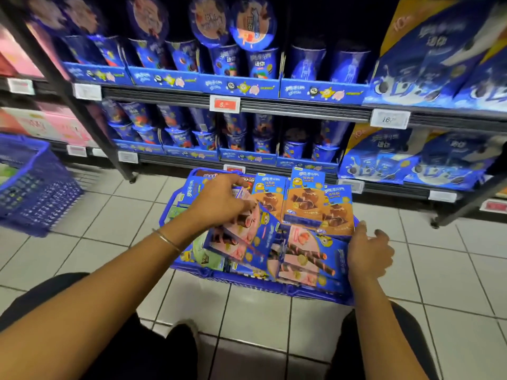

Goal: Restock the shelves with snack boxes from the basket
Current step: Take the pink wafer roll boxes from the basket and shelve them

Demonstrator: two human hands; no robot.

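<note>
A blue plastic basket stands on the tiled floor in front of me, packed with blue snack boxes. Orange chocolate boxes stand at its far side, and pink strawberry boxes lie near me. My left hand reaches into the basket and grips a tilted pink strawberry box by its top edge. My right hand rests at the basket's right side, its fingers curled against the edge of the pink boxes. A green box shows at the basket's left.
Dark shelves ahead hold blue cookie cups in trays, with large blue bags at the right and pink boxes at the left. A second blue basket sits on the floor at the left. My knees frame the bottom.
</note>
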